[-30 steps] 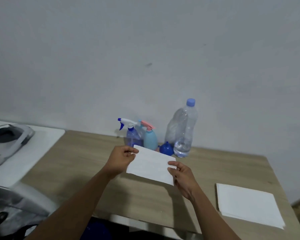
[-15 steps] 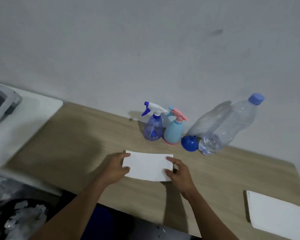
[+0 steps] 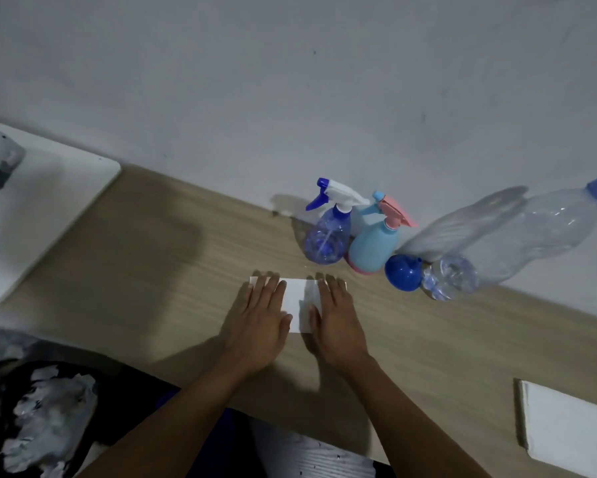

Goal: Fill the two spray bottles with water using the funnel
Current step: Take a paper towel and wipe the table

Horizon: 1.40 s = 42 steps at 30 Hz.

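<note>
1. The left hand (image 3: 259, 320) lies palm-down on the wooden surface (image 3: 145, 270); its fingers (image 3: 269, 288) are straight and close together, pressing flat on the left part of a white slip of paper (image 3: 297, 303); they grip nothing.
2. The right hand (image 3: 336, 319) lies the same way on the right part of the slip; its fingers (image 3: 334, 289) are straight and side by side, with nothing clasped; a bare strip of paper shows between the two hands.
3. Just beyond the right fingertips stand the two spray bottles, upright and close against each other by the wall; the translucent blue spray bottle (image 3: 328, 238) carries a white and blue trigger head; to its right the pale blue spray bottle (image 3: 374, 244) carries a pink one; both heads are on.
4. The blue funnel (image 3: 403, 273) lies farther right of the right fingers, just beside the pale blue bottle's base and against the foot of the clear water bottle (image 3: 518, 241); neither hand touches it.
5. The water bottle, blue cap on, stands farthest right of the fingers; I cannot tell how full it is.
6. A stack of white sheets (image 3: 573, 424) lies well to the right of the right fingers, nearer the person; a white tabletop (image 3: 45, 208) adjoins the surface far left of the left fingers.
</note>
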Tool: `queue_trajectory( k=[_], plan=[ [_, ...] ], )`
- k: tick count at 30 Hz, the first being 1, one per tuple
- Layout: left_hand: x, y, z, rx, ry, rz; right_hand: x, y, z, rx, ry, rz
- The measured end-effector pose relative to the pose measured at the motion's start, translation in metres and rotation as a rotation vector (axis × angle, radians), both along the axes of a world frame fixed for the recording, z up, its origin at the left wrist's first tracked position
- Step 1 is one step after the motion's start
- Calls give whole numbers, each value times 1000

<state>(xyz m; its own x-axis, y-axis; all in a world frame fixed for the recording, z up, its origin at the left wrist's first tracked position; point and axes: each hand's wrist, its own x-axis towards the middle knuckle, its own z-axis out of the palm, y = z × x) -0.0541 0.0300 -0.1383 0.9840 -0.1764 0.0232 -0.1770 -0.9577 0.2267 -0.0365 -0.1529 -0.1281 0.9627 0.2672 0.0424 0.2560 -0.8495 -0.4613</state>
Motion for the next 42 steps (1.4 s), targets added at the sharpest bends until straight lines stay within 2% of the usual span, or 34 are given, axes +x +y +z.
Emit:
queue_trajectory(
  k=[4,12,17,32,42],
  plan=[
    [0,-1,-24,-3,131,-2,2,8,-18,-140,149,21],
    [-7,-12,-27,20,109,23,1,2,-26,-220,147,60],
    [-10,-50,-24,33,149,8,-1,-38,-21,-242,174,60],
    [-33,-222,-7,58,325,-273,-69,-213,-12,-278,291,-173],
    [-79,-268,2,143,505,-421,-148,-248,-13,-225,292,-337]
  ],
)
